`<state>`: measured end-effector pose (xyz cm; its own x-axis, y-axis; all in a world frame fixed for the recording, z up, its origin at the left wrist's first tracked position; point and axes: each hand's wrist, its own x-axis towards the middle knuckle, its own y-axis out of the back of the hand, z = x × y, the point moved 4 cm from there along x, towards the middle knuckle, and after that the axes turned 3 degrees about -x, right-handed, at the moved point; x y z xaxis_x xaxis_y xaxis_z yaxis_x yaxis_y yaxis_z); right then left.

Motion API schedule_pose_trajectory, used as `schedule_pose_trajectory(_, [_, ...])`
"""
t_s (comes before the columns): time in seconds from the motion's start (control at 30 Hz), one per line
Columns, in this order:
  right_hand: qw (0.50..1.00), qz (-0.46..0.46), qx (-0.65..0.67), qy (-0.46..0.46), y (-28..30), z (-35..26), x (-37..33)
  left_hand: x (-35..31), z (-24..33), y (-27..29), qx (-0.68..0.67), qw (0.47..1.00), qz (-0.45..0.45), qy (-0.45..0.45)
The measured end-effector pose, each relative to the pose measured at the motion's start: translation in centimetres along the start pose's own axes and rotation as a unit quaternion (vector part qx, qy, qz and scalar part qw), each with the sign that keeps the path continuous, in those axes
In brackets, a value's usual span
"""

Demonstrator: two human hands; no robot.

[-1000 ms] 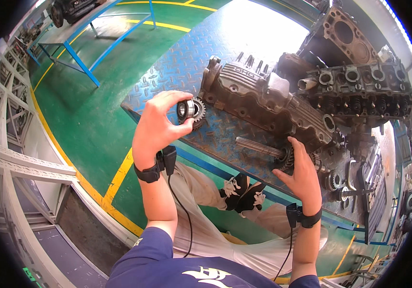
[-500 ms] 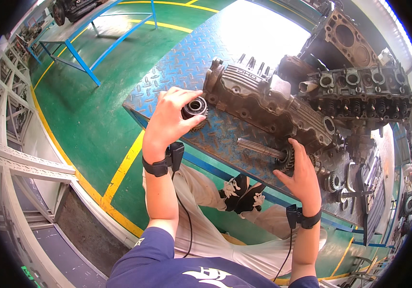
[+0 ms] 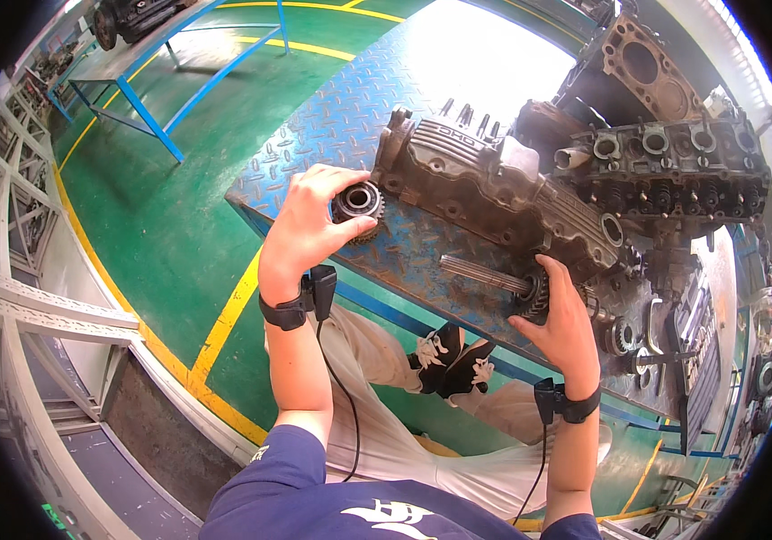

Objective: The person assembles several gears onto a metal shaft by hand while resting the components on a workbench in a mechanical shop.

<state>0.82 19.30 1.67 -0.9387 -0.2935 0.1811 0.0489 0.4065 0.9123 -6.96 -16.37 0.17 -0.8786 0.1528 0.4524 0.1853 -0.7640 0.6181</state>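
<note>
Navy cloth of your shirt lies nearest, and beyond it black straps ring both wrists. Your right hand curves round the toothed end of a splined shaft, thumb and forefinger well parted; you may be steadying it, though how firmly they press cannot be told. Your left hand pinches a bearing by its outer rim, probably because that leaves the bore facing up and in sight. Just under the bearing is a toothed gear, at the near edge of the counter, within easy reach; whether the two touch is hidden from you. Behind them lies a ribbed metal cover, long and lying slantwise, which seems to leave you a working strip in front. Farther right, a cylinder head and an upright engine block stand back, perhaps because they are bulky. Across the green floor you have a blue-framed table
</note>
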Motion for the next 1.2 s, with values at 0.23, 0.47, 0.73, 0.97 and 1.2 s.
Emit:
schedule_pose_trajectory(0.23, [0.999,0.036,0.029,0.004,-0.4,0.9,0.4,-0.3,0.1,0.7,-0.003,1.000,-0.005,-0.005])
schedule_pose_trajectory(0.47, [0.999,0.030,0.022,0.002,-0.4,1.6,0.3,-0.2,3.4,1.0,0.030,0.996,0.071,-0.047])
schedule_pose_trajectory(0.73, [0.999,0.015,0.039,-0.005,-0.3,2.1,-0.1,-1.0,11.8,-5.4,-0.021,0.982,-0.072,-0.176])
schedule_pose_trajectory(0.97, [0.992,0.002,-0.107,0.062,2.0,4.0,-1.9,-1.9,15.5,-13.1,-0.018,0.967,-0.139,-0.211])
schedule_pose_trajectory(1.2, [0.996,0.071,-0.032,0.050,1.7,5.3,-2.8,-1.3,17.2,-16.2,0.059,0.954,-0.211,-0.206])
